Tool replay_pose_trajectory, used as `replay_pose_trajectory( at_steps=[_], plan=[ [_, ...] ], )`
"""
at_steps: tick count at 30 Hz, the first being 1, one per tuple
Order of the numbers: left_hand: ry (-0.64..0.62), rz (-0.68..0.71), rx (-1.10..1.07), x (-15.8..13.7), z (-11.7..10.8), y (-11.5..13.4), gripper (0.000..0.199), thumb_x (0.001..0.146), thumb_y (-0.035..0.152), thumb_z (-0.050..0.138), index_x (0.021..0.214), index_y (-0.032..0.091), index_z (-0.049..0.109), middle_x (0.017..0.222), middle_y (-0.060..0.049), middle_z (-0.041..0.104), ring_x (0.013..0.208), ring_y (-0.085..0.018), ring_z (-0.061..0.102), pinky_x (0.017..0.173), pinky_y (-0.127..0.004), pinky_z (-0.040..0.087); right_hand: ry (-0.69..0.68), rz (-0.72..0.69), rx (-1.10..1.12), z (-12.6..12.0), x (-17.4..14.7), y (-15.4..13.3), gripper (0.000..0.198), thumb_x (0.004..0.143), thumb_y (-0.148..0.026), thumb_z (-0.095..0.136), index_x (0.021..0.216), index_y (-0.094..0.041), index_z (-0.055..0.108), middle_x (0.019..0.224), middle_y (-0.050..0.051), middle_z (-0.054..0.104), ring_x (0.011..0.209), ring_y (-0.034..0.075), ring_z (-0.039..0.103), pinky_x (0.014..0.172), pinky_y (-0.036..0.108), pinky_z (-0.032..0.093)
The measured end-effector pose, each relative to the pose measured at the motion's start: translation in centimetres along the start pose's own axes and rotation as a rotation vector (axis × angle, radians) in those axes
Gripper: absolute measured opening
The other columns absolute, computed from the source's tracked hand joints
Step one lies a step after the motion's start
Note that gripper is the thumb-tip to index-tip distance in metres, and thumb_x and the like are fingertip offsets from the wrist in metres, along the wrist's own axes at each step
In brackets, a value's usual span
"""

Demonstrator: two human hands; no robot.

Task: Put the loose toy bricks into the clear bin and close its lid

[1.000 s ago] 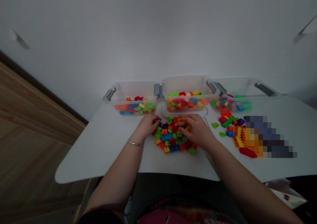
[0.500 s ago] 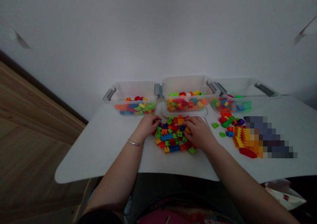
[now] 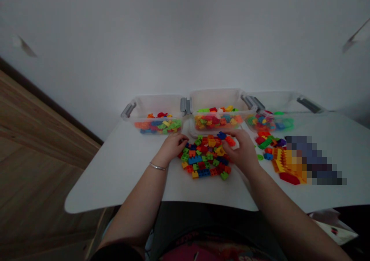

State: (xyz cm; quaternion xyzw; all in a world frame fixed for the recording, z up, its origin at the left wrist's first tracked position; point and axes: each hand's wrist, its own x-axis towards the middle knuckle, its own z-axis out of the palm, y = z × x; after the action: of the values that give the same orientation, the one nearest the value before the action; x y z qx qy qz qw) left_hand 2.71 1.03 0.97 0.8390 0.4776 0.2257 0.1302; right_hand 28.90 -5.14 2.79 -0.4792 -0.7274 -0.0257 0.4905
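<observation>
I see a white surface (image 3: pixel 121 176) against a pale wall, wood floor to the left, three clear bins (image 3: pixel 157 112) along its far edge. A pile of bricks (image 3: pixel 204 157) lies at the middle. My left hand (image 3: pixel 171 148) rests curled at the pile's left edge; whether it grips anything I cannot tell. My right hand (image 3: pixel 243 151) touches the pile's right side, fingers pinching a red brick (image 3: pixel 230 141).

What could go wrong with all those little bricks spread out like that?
The right hand sits at the edge of the brick pile; a sweep might push bricks into the second pile close beside it. The front bricks lie fairly near the table edge, so a nudge might knock some off.
</observation>
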Motion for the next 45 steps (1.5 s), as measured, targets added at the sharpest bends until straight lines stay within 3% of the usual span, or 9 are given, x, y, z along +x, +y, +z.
replay_pose_trajectory(
  at_steps=[4,7,13,20,28,33,38,45],
  plan=[
    [-0.005,-0.005,0.005,0.0,-0.1,0.0,0.021,0.088,0.023,0.053,0.095,0.016,0.071,0.093,-0.008,0.070,0.091,-0.021,0.063,0.087,-0.035,0.049,0.279,0.112,0.092,-0.9,2.8,0.7,0.027,0.080,-0.028,0.060,0.107,-0.023,0.060,0.102,0.006,0.066,0.088,0.020,0.061,0.076,0.037,0.051],
    [-0.004,0.000,0.005,0.0,-0.1,0.1,0.021,0.088,0.023,0.053,0.095,0.016,0.071,0.093,-0.008,0.071,0.091,-0.021,0.064,0.087,-0.035,0.049,0.375,0.150,0.102,-1.1,5.2,1.5,0.031,0.080,-0.031,0.059,0.110,-0.023,0.057,0.105,0.006,0.064,0.089,0.019,0.061,0.078,0.037,0.050],
    [0.001,0.000,0.011,0.0,0.0,-0.1,0.020,0.087,0.023,0.054,0.094,0.016,0.071,0.091,-0.008,0.071,0.090,-0.021,0.064,0.087,-0.035,0.049,0.257,0.226,-0.051,-0.4,8.2,2.8,0.029,0.080,-0.031,0.055,0.106,-0.019,0.061,0.099,0.008,0.067,0.092,0.022,0.061,0.087,0.041,0.047],
    [0.007,-0.007,-0.001,-0.1,0.2,-0.2,0.020,0.087,0.022,0.054,0.094,0.017,0.071,0.092,-0.008,0.071,0.090,-0.021,0.064,0.087,-0.035,0.049,0.050,0.271,-0.278,0.1,8.3,2.8,0.027,0.080,-0.033,0.055,0.097,-0.018,0.069,0.095,0.011,0.071,0.098,0.031,0.059,0.091,0.048,0.041],
    [-0.003,0.003,-0.019,0.0,0.2,-0.3,0.018,0.087,0.021,0.054,0.094,0.016,0.071,0.091,-0.008,0.071,0.088,-0.020,0.064,0.084,-0.034,0.050,0.074,0.261,-0.230,0.1,8.1,3.1,0.026,0.081,-0.032,0.054,0.096,-0.016,0.069,0.096,0.012,0.071,0.095,0.029,0.062,0.093,0.049,0.043],
    [0.000,-0.003,-0.012,0.0,0.2,-0.3,0.019,0.087,0.022,0.054,0.095,0.016,0.071,0.091,-0.008,0.071,0.088,-0.021,0.064,0.084,-0.034,0.050,0.167,0.114,-0.135,-1.7,6.7,1.7,0.019,0.081,-0.031,0.055,0.093,-0.022,0.067,0.095,0.007,0.071,0.098,0.026,0.062,0.097,0.048,0.043],
    [0.004,-0.005,-0.022,-0.1,0.2,-0.2,0.020,0.087,0.021,0.054,0.095,0.016,0.071,0.092,-0.008,0.071,0.090,-0.021,0.064,0.085,-0.035,0.050,-0.081,0.028,0.019,-2.6,3.6,0.6,0.015,0.083,-0.030,0.058,0.091,-0.022,0.068,0.093,0.007,0.071,0.091,0.022,0.065,0.084,0.040,0.050],
    [0.003,-0.006,-0.041,-0.2,0.0,0.1,0.020,0.087,0.021,0.053,0.095,0.017,0.071,0.092,-0.007,0.071,0.087,-0.020,0.064,0.084,-0.033,0.050,-0.435,-0.034,-0.009,-1.2,-0.6,-0.3,0.015,0.080,-0.028,0.064,0.093,-0.024,0.070,0.108,0.007,0.070,0.105,0.024,0.060,0.095,0.045,0.046]
  ],
)
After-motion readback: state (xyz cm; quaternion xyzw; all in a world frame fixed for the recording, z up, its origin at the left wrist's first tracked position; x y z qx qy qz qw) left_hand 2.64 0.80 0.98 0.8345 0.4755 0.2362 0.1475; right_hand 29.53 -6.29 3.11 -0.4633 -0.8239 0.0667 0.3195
